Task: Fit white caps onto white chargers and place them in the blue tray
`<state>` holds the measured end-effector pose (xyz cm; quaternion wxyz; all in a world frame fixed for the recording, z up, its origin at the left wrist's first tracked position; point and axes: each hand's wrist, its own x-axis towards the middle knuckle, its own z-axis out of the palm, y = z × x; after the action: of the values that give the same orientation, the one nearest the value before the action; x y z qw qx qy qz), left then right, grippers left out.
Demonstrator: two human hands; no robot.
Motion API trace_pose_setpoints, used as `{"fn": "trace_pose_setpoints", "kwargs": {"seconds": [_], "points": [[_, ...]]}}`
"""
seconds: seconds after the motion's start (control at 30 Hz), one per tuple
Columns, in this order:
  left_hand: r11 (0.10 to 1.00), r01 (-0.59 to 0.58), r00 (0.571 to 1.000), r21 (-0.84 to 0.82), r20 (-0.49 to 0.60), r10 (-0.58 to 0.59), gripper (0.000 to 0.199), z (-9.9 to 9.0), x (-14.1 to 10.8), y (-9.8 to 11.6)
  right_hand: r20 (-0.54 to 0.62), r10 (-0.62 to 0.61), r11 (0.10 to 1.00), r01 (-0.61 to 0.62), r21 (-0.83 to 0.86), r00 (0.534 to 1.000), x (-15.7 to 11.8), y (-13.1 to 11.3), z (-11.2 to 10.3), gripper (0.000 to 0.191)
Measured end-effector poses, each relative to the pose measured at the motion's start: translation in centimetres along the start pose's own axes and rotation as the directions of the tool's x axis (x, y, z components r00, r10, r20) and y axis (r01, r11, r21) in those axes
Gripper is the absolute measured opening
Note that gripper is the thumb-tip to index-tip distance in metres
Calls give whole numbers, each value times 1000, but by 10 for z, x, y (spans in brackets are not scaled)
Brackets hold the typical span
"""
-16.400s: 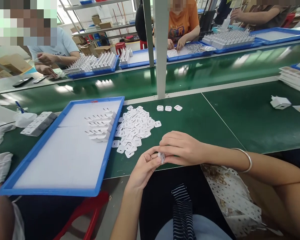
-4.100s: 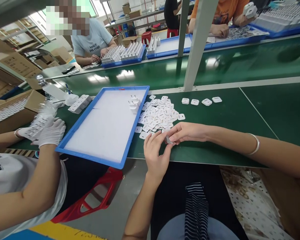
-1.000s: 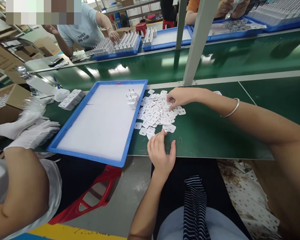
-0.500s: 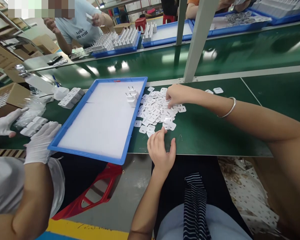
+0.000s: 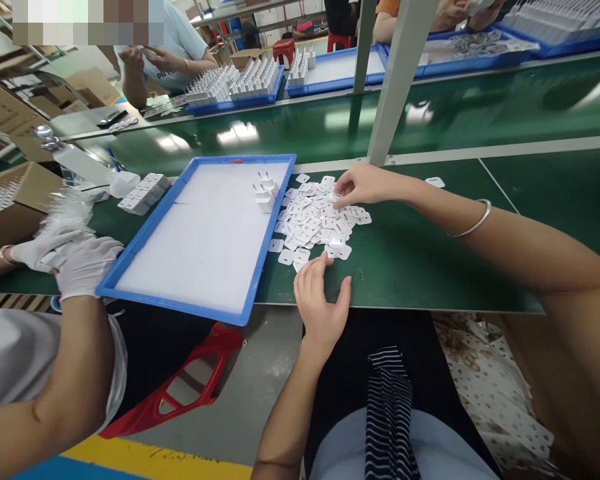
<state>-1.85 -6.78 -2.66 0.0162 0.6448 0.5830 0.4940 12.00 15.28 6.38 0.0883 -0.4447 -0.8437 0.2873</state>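
A loose pile of flat white square pieces lies on the green table, right of a blue-rimmed tray. My right hand is over the pile's upper right side, thumb and fingers bent towards the pieces; whether a piece is between the fingertips is too small to tell. My left hand rests at the table's front edge below the pile, thumb spread from the fingers, fingertips by the nearest pieces, holding nothing. A few white plugs with upright pins stand at the tray's right side.
On the left, a co-worker's gloved hands are close together beside the tray. White blocks sit behind them. A metal post rises beyond the pile. Across the belt, another person works beside trays of plugs.
My right hand has shifted slightly, its thumb and fingers now further apart. My left hand is nearly still. The co-worker's gloved hands have come together, and the person opposite has lowered their hands.
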Motion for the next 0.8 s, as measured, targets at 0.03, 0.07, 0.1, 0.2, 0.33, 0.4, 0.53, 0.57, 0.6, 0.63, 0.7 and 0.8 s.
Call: {"fn": "trace_pose_setpoints", "kwargs": {"seconds": [0.03, 0.07, 0.1, 0.2, 0.33, 0.4, 0.53, 0.57, 0.6, 0.63, 0.7, 0.8], "points": [[999, 9, 1000, -50, -3, -9, 52, -1, 2, 0, -9, 12, 989, -10, 147, 1000, -4, 1, -3, 28], [995, 14, 1000, -95, -10, -15, 51, -2, 5, 1, 1, 21, 952, -21, 305, 1000, -9, 0, -4, 27], [992, 13, 1000, -128, -24, -16, 50, -3, 9, 1, 35, 23, 887, -36, 461, 999, -15, 0, -5, 26], [989, -44, 996, -144, -79, 33, 53, -2, 24, 4, 201, -59, 603, -126, 788, 978, -39, -6, 4, 26], [975, -214, 973, -66, -98, 207, 64, 3, 43, 10, 349, -205, 323, -274, 906, 914, -73, -14, 29, 28], [958, -283, 958, -38, -63, 280, 57, 3, 49, 12, 372, -216, 240, -321, 916, 902, -85, -16, 39, 26], [964, -251, 968, -86, -2, 252, 39, -3, 53, 16, 364, -202, 249, -312, 917, 909, -96, -14, 49, 26], [970, -226, 974, -94, 9, 228, 35, -4, 53, 17, 364, -199, 267, -307, 913, 910, -97, -12, 49, 26], [974, -206, 978, -94, 18, 208, 33, -4, 52, 18, 367, -196, 283, -305, 909, 910, -97, -11, 50, 27], [978, -190, 981, -88, 25, 193, 31, -4, 52, 19, 369, -191, 299, -304, 905, 910, -98, -10, 50, 27], [983, -164, 985, -80, 31, 167, 28, -1, 49, 20, 367, -186, 332, -293, 897, 912, -98, -8, 51, 30], [986, -134, 988, -97, 59, 140, 27, 2, 46, 22, 340, -166, 387, -256, 886, 926, -99, -7, 52, 31]]}}
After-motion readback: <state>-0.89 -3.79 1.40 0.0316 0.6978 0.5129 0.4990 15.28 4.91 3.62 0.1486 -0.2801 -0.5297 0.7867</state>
